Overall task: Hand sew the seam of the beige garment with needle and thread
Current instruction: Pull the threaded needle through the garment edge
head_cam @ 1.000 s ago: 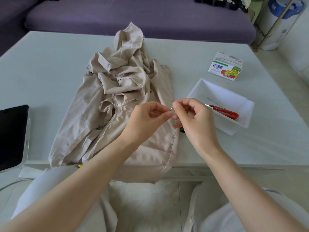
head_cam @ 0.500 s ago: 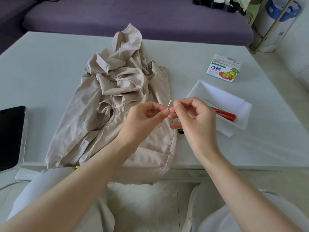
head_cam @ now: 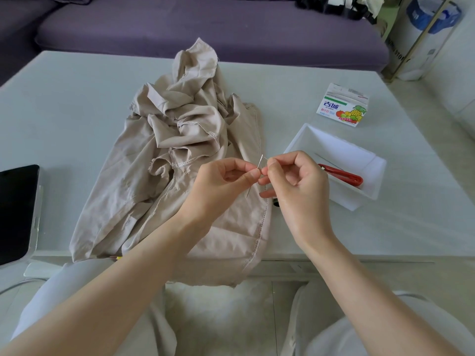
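Note:
The beige garment (head_cam: pixel 185 160) lies crumpled on the pale table (head_cam: pixel 64 111), its stitched hem hanging over the near edge. Above its right side my left hand (head_cam: pixel 218 186) pinches a thin silver needle (head_cam: pixel 259 161) between thumb and forefinger, eye end up. My right hand (head_cam: pixel 295 186) is right beside it, fingertips pinched together at the needle's eye, apparently on a fine thread end that is too thin to make out. The two hands' fingertips nearly touch.
A white tray (head_cam: pixel 359 155) at the right holds red-handled snips (head_cam: pixel 344 176) and another needle. A small fruit-printed carton (head_cam: pixel 341 106) lies behind it. A dark tablet (head_cam: pixel 15 211) sits at the left edge. A purple sofa (head_cam: pixel 205 24) runs behind the table.
The needle now stands more upright in my left hand's pinch, showing more of its length. Both hands stay close together over the garment's right side.

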A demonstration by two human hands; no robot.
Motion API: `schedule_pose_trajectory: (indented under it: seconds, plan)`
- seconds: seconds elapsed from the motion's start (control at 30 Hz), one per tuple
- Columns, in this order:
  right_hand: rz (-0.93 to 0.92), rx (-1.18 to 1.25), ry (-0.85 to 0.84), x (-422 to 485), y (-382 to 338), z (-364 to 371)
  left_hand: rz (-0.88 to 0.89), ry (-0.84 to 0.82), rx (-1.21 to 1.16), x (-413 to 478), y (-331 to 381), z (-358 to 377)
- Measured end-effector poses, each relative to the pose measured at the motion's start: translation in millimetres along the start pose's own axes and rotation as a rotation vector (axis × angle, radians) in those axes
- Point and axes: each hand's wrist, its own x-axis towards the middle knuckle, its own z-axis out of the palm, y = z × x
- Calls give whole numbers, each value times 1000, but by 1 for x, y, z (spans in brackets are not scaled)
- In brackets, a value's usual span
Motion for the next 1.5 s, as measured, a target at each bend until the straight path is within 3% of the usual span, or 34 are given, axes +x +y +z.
schedule_pose_trajectory:
  seconds: [1.5]
  plan:
    - [-182,-117,38,-2,5,-3,-4,-57,-107,2,0,-1]
